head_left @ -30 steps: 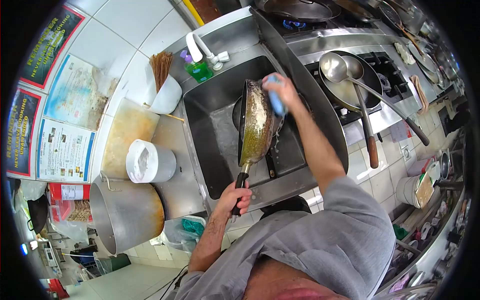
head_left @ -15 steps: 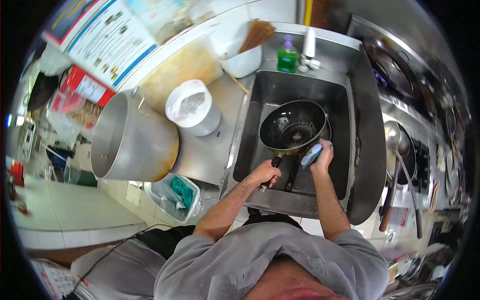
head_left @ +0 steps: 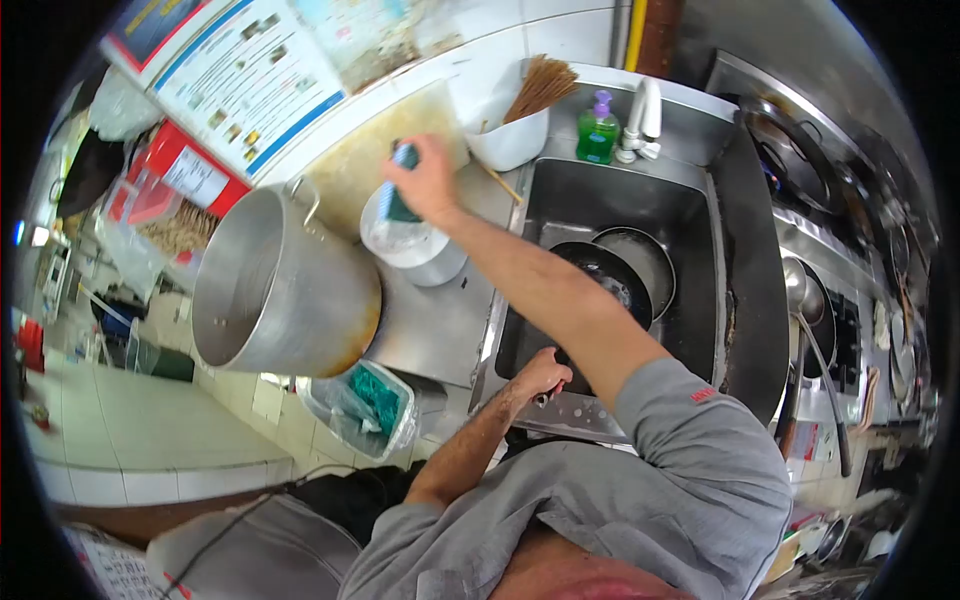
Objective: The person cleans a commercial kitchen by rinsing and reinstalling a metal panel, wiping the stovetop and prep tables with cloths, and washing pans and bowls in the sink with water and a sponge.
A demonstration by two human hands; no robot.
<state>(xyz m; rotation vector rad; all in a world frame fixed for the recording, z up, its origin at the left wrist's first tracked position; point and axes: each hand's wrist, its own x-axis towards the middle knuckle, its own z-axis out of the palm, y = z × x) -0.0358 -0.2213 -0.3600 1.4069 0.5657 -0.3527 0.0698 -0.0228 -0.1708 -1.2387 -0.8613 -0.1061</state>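
Observation:
My right arm reaches across to the left, and my right hand is closed on a blue and dark green scrubbing sponge. The sponge is over the mouth of a white tub on the steel counter. Down at the front of the sink, my left hand wraps round the handle of a black frying pan. That pan is tilted in the sink, partly hidden behind my right forearm. Another round pan lies beneath it, its rim showing to the right.
A large metal pot stands left of the tub. Behind the sink are a green soap bottle, a white faucet and a white container with a brush. A lined bin sits below the counter; a stove is at right.
My right hand has moved with the sponge from the pan in the sink leftward to the tub. The frying pan has shifted toward me, showing more of the pan beneath.

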